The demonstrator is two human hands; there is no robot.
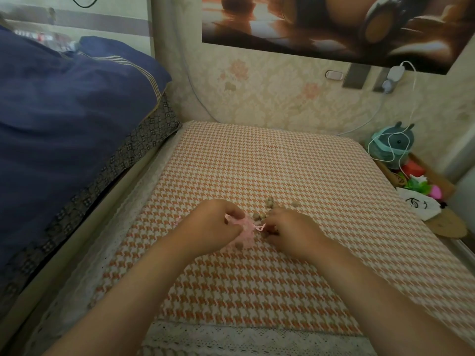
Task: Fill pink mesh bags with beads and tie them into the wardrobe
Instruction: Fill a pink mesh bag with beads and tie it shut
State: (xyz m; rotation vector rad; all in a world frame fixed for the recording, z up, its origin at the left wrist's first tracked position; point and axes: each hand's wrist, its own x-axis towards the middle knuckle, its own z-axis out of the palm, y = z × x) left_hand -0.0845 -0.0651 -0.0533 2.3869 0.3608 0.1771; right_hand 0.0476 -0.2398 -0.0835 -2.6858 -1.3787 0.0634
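While filling seems under way, pink mesh bag is pinched by left hand.
Lies between hands; right hand grip at beads unclear. Judged soft, light: to be taken at mouth.

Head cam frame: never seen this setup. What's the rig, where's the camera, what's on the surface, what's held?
No machine here: a person works with bare hands. The one picture comes from a wide-angle camera worn on the head, looking forward and down. The surface is a houndstooth cloth. Loose brown beads lie on it beside a pink mesh bag. The left hand pinches the bag near its mouth. The right hand is curled among the beads by the pink drawstring; whether it grips anything is hidden. To the left lies blue bedding, to the right a teal plush toy.
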